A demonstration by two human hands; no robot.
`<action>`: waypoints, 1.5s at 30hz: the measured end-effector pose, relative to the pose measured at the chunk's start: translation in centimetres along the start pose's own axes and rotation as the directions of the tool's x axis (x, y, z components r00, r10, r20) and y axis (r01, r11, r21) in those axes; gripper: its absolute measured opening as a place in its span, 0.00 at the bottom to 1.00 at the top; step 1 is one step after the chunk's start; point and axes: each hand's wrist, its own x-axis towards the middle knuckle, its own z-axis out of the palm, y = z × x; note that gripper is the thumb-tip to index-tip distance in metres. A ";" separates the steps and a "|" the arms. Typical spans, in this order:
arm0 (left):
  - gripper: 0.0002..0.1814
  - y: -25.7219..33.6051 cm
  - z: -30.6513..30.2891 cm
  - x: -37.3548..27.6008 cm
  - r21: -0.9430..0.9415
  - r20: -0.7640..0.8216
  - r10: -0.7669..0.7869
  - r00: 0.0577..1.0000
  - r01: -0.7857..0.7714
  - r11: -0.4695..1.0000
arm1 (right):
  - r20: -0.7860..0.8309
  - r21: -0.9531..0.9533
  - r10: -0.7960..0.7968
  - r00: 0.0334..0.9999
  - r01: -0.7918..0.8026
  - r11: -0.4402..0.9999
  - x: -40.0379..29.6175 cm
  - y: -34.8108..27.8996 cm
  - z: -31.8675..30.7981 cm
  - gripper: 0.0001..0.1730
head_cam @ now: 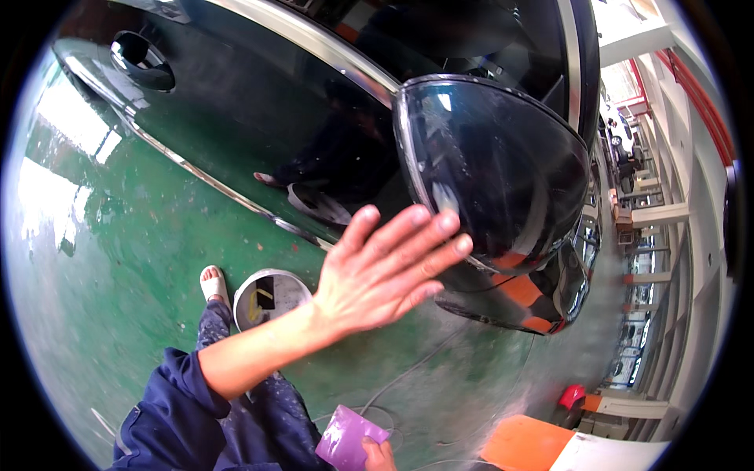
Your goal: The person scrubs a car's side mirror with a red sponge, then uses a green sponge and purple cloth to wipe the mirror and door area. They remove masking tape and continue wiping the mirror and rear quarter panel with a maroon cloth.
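Note:
My left hand (383,271) is spread with its back up, fingertips over the lower edge of a dark, glossy car side-mirror housing (495,171). Whether they touch it, I cannot tell. Pale smears mark the housing near the fingers. Behind it lies the black car door (253,88), with a door handle (143,60) at the upper left. At the bottom, my right hand (379,456) is partly cut off by the picture's edge. It pinches a purple sheet (350,438), thumb on top.
A round bucket (300,287) with yellow and black items inside stands on the green floor, beside my sandalled foot (213,282). A thin hose or cable (406,374) runs over the floor. An orange and white object (527,441) is at lower right. A white car (617,129) stands far off.

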 end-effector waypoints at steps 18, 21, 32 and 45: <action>0.30 6.2 2.7 0.4 -0.283 0.053 0.221 0.974 -0.198 0.939 | -0.036 0.188 0.023 0.999 -0.015 0.982 -2.3 2.2 1.0 0.21; 0.32 3.9 1.9 0.2 -0.203 -0.181 0.218 0.959 -0.254 0.946 | -0.041 0.204 0.009 0.999 0.000 0.979 -2.2 2.4 1.6 0.20; 0.44 3.8 6.2 1.0 0.023 -0.120 0.130 0.984 -0.128 0.991 | -0.028 0.255 -0.061 0.998 0.066 0.965 -1.9 4.2 2.7 0.18; 0.35 9.5 -1.6 -10.0 -0.603 0.748 0.108 0.655 0.603 0.523 | -0.537 0.449 -0.346 0.769 0.608 0.655 5.3 -7.4 -1.7 0.32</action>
